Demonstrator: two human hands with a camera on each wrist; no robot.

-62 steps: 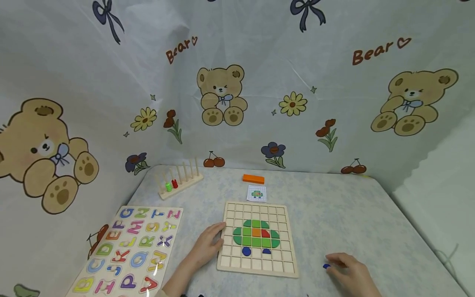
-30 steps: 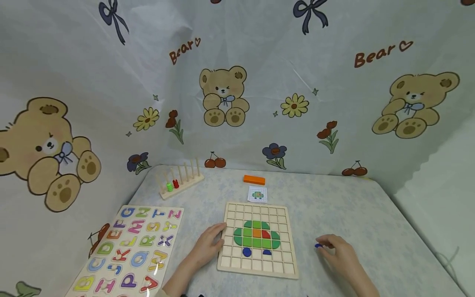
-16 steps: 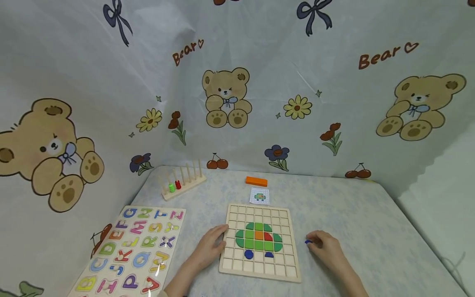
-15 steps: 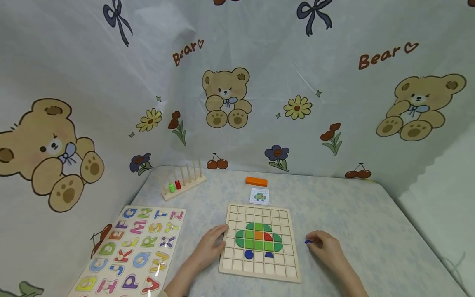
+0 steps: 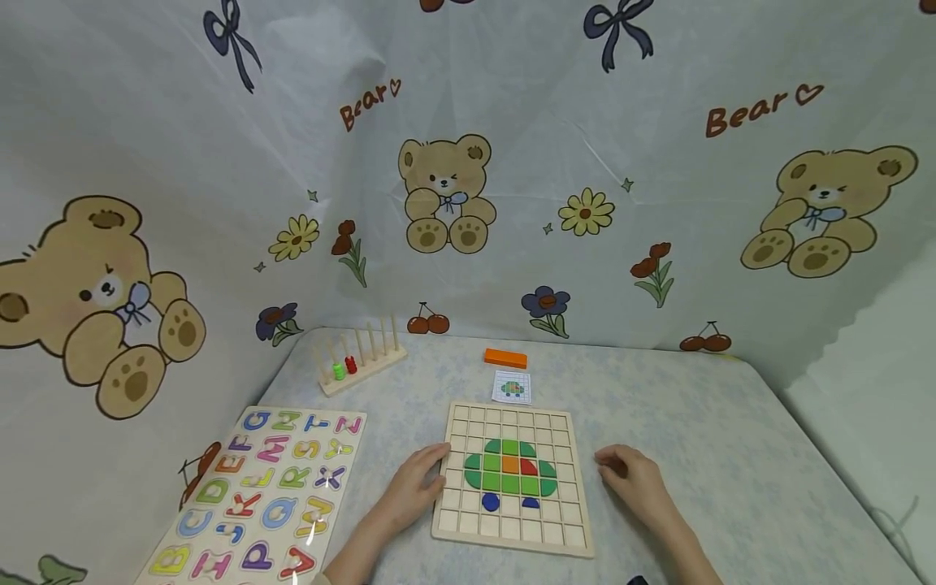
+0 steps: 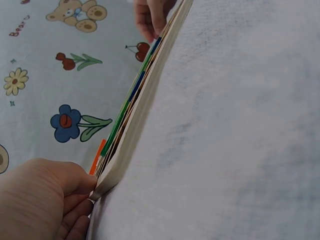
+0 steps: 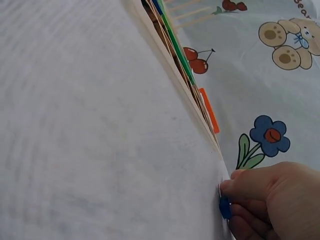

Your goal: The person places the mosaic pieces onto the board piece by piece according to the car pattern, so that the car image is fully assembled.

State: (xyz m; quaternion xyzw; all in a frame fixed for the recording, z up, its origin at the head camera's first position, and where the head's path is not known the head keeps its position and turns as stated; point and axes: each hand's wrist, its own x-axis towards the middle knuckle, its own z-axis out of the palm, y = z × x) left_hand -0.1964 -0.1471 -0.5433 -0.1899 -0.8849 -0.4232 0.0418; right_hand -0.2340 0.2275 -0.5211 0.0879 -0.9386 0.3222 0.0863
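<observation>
My left hand [image 5: 412, 487] grips the left edge of a square wooden grid board [image 5: 569, 513], thumb and fingertips at its rim. Set in the grid are green pieces [image 5: 491, 461], an orange square [image 5: 511, 464] and a red piece [image 5: 528, 467]. Below them sit a blue disc [image 5: 491, 502] and a blue half disc [image 5: 530, 504]. Just right of the board, low by the table, my right hand [image 5: 638, 479] pinches a small blue piece [image 7: 225, 207] between thumb and fingers. The head view hides that piece behind the fingers; its full shape is covered.
Behind the board lie a pattern card [image 5: 512, 387] showing a similar picture and an orange block [image 5: 505, 358]. A wooden peg stand [image 5: 369, 367] with green and red beads stands back left. An alphabet puzzle board [image 5: 252, 496] lies at the left. A bear-print cloth [image 5: 512, 276] hangs behind.
My right hand has moved left and away from me, up beside the board, with the small blue piece. That piece has gone out of sight in the head view. My left hand has stayed put.
</observation>
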